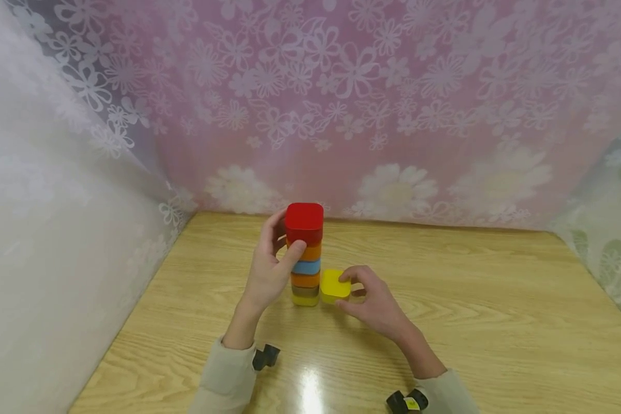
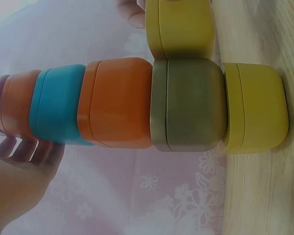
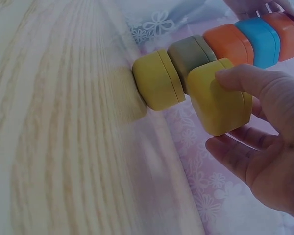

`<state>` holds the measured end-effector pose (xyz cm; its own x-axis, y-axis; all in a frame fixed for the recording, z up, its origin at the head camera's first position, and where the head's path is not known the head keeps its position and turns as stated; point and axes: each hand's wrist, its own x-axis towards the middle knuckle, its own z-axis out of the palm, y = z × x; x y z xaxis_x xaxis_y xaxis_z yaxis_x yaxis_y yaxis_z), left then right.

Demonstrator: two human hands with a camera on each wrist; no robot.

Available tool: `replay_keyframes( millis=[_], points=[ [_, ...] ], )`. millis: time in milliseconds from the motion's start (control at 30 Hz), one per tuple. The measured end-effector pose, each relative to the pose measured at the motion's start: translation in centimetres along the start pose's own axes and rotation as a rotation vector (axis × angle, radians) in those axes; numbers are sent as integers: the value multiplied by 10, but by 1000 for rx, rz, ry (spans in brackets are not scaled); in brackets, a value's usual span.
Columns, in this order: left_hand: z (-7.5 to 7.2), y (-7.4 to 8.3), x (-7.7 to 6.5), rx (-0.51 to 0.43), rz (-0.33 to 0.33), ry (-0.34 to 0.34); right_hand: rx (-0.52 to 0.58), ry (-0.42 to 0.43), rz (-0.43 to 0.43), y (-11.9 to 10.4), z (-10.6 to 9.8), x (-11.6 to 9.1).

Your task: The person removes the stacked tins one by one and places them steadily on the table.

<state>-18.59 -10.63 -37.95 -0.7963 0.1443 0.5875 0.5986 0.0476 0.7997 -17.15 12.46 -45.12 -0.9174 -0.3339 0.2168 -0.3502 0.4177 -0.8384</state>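
A tall stack of rounded, lidded boxes stands on the table. From the top down come a red box (image 1: 304, 217), an orange box (image 1: 313, 252), a blue box (image 2: 61, 104), a second orange box (image 2: 120, 103), an olive box (image 2: 193, 104) and a yellow box (image 2: 262, 107) at the base. My left hand (image 1: 269, 270) grips the stack near its top, thumb in front and fingers behind. Right of the stack, my right hand (image 1: 375, 305) pinches another yellow lidded box (image 3: 218, 100) between thumb and fingers. This box is raised off the table, close beside the olive one.
The stack and both hands are over a light wood-grain table (image 1: 471, 287). Behind it hangs a pink flowered curtain (image 1: 341, 115), and a whitish sheet (image 1: 72, 201) runs along the left edge. A small black device (image 1: 266, 357) sits at each wrist.
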Motion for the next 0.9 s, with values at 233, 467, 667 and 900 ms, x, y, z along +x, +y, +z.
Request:
replay_keyframes(
  millis=[233,467,667,900],
  points=[
    [0,1,0,2,-11,3,23,-20,10,1,1,1],
    [0,0,0,-4,-9,0,33,-28,31,1,2,0],
    [0,-2,-1,2,8,-2,8,-37,58,6,6,1],
    [0,0,0,4,7,-5,-1,-28,121,11,12,2]
  ],
)
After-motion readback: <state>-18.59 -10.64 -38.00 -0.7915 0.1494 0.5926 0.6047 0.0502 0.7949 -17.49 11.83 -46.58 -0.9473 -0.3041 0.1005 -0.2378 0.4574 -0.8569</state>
